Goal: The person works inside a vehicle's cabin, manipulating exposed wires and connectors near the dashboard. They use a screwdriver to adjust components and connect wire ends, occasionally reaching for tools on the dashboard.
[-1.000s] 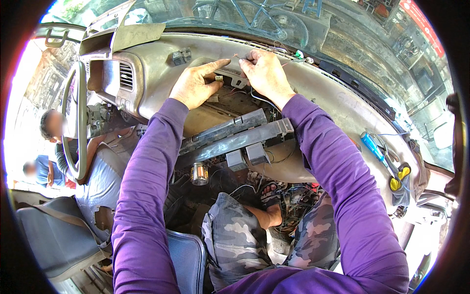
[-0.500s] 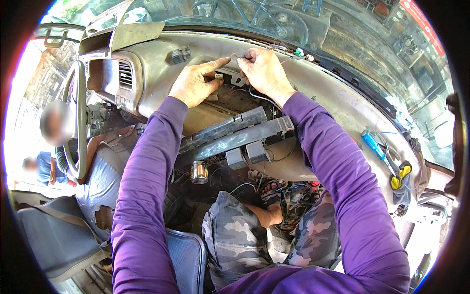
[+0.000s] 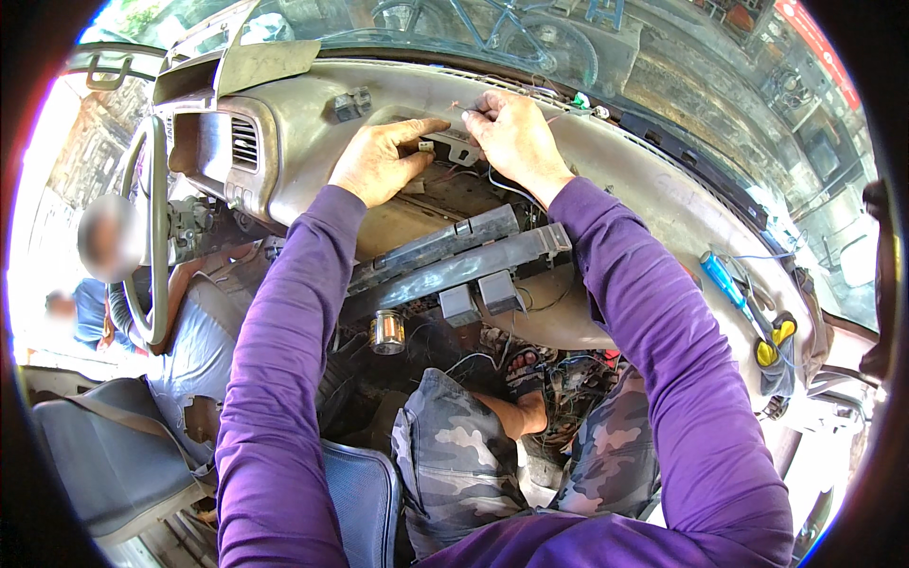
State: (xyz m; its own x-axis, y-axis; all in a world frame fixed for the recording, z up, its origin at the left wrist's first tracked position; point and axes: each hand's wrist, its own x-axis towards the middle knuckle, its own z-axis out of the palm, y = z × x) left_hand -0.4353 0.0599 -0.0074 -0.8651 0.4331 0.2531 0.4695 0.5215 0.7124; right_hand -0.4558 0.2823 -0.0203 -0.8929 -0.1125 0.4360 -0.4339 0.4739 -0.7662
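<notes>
- Your right hand has its grip pinched on a thin wire, copper-looking end poking out toward your left index finger.
- Your left hand points that finger, grip curled round a small pale connector. Both bits are up over the dashboard opening.
- Dark block sits on the dash near your left hand.
- Long dark bars lie across the space between your forearms, clear jar below.
- Blue-handled screwdriver and a yellow-handled tool off right.
- Red sign outside has pale lettering, too small for me.
- Versus half a second ago, your hands barely moved; the background person in blue shifted.
</notes>
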